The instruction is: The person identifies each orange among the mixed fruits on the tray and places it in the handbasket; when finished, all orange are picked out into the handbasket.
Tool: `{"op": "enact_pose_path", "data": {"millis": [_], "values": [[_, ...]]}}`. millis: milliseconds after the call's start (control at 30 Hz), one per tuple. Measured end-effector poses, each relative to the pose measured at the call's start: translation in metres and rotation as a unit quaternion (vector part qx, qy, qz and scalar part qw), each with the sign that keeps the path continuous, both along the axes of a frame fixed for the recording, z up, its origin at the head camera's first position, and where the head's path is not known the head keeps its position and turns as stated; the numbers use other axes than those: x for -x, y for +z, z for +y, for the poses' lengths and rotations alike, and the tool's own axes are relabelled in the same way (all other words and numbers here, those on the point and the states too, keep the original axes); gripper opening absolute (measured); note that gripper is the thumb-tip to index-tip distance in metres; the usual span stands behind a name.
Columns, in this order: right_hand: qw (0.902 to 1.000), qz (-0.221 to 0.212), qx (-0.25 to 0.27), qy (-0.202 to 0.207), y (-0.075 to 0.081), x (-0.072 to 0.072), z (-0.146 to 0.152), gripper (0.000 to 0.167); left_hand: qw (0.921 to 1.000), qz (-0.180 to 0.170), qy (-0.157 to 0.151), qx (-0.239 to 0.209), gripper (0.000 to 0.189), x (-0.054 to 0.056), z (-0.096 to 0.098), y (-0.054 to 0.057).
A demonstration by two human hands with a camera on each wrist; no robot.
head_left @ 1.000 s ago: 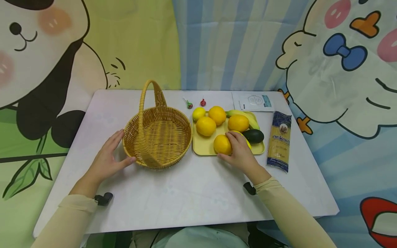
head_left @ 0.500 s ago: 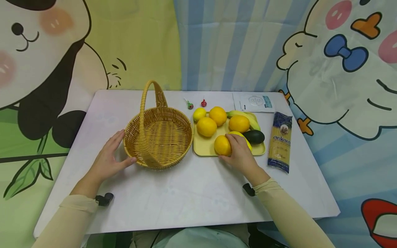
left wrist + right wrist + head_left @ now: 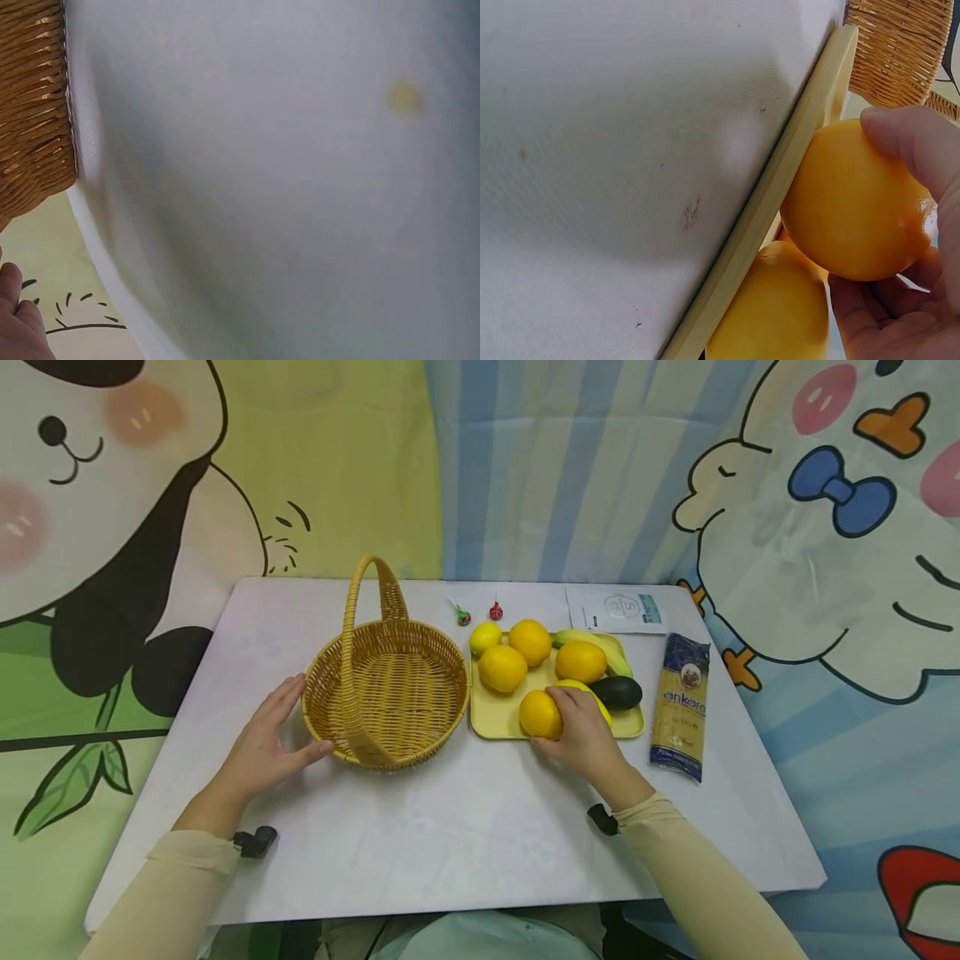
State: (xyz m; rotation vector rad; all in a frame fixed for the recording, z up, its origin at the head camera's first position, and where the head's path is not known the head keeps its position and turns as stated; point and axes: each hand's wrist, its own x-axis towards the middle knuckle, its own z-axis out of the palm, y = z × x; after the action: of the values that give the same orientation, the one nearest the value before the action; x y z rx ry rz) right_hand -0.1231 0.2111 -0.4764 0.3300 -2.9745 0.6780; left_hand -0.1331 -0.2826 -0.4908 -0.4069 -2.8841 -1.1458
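My right hand point(image 3: 581, 731) grips an orange point(image 3: 541, 714) at the front edge of the yellow tray point(image 3: 487, 727). In the right wrist view the thumb lies on top of that orange point(image 3: 855, 202) and the fingers curl round its far side. Another yellow fruit point(image 3: 772, 307) sits beside it on the tray, partly hidden by the hand in the head view. My left hand point(image 3: 262, 747) is at the left side of a wicker basket point(image 3: 405, 693), fingers and thumb spread along its wall. The basket has a tall handle and nothing inside.
More oranges point(image 3: 502, 668), a lemon point(image 3: 485, 637), a banana point(image 3: 617, 656) and a dark green avocado-like fruit point(image 3: 617, 692) share the tray. Right of it lies an ankara pasta packet point(image 3: 680, 706). Two lollipops point(image 3: 496, 611) and a white pouch point(image 3: 615, 610) are at the back.
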Motion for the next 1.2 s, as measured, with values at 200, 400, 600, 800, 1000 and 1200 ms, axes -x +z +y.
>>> {"op": "enact_pose_path", "data": {"millis": [200,400,600,800,1000,1200], "values": [[0.9999,-0.003,0.013,0.000,0.006,-0.002,-0.001,0.087,0.9999,-0.006,0.004,0.009,0.115,-0.001,-0.001,0.001],[0.9995,-0.001,0.031,0.000,0.013,-0.005,0.002,0.086,0.9999,-0.008,0.003,0.012,0.115,-0.001,-0.001,0.003],[0.9990,-0.015,0.041,-0.006,0.021,-0.006,0.004,0.086,0.9999,-0.004,0.001,0.012,0.114,-0.001,-0.002,0.003],[0.9979,-0.037,0.051,-0.011,0.024,-0.008,0.008,0.086,0.9999,-0.003,-0.001,0.014,0.115,0.000,-0.001,0.001],[0.9979,-0.024,0.059,-0.011,0.029,-0.010,0.012,0.085,0.9999,-0.005,0.002,0.016,0.115,0.000,-0.002,-0.001],[0.9981,-0.014,0.059,-0.012,0.035,-0.011,0.015,0.084,0.9996,-0.015,0.008,0.020,0.116,-0.001,-0.001,-0.001]]}}
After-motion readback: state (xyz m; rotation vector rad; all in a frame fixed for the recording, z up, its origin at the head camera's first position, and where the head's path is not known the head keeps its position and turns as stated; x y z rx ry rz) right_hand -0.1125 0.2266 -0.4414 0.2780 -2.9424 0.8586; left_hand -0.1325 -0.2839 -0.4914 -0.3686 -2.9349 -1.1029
